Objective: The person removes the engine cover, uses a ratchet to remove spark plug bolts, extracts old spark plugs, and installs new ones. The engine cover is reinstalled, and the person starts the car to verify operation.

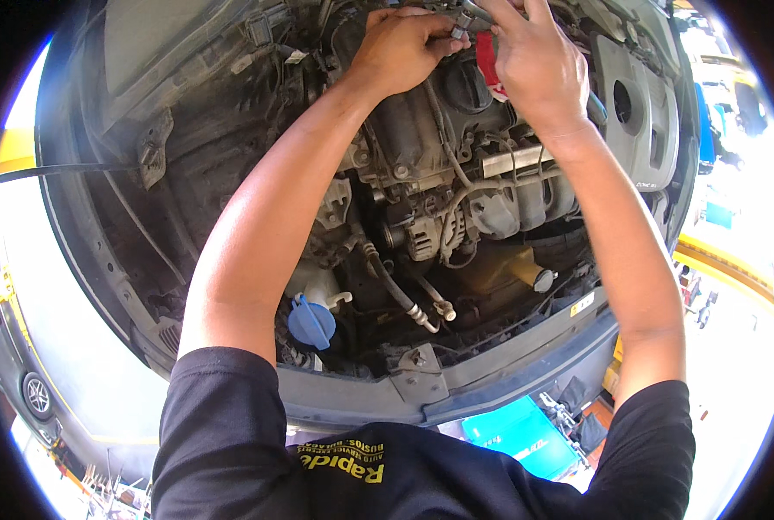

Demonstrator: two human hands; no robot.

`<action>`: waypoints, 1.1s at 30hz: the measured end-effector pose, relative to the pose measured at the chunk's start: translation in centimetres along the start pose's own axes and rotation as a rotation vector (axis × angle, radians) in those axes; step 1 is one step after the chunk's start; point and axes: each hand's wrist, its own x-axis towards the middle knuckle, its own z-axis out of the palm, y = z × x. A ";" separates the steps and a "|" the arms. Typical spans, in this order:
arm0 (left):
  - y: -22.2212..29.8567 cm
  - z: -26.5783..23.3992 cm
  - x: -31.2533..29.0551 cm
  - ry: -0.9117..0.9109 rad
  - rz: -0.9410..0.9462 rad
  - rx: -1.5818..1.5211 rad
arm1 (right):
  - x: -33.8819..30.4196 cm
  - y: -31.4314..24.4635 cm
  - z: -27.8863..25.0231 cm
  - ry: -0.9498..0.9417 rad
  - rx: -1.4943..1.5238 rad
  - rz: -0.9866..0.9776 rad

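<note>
Both my arms reach to the far side of an open engine bay. My left hand (404, 48) is closed, its thumb and fingertips pinching a small shiny metal socket (462, 24). Just right of it, my right hand (543, 74) is wrapped round what looks like a ratchet, mostly hidden by the fingers. A blue end (596, 109) shows beside that wrist. A red cloth (488, 65) hangs between the two hands, near the right fingers. Below lies a black round oil filler cap (466, 88) on the engine. What the socket sits on is hidden.
Nearer me are a blue reservoir cap (311, 322), loose hose ends (423, 319), an alternator (426, 236) and a yellowish tank (499, 267). A grey engine cover (638, 113) stands at the right. The bay's front edge (508, 364) crosses before my body. A blue case (521, 438) lies beyond it.
</note>
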 end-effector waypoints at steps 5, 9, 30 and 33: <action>-0.1 -0.3 -0.1 0.075 0.046 0.103 | -0.5 -3.1 1.2 -0.082 -0.193 0.090; -0.5 0.1 -0.4 0.081 0.057 0.060 | 0.5 -1.6 1.0 -0.180 -0.017 0.178; -1.1 0.8 -0.1 0.141 0.004 -0.111 | 1.4 -0.6 0.4 -0.404 0.049 0.252; -1.1 0.4 0.0 0.063 -0.135 -0.274 | 2.9 -1.4 0.3 -0.499 -0.085 0.293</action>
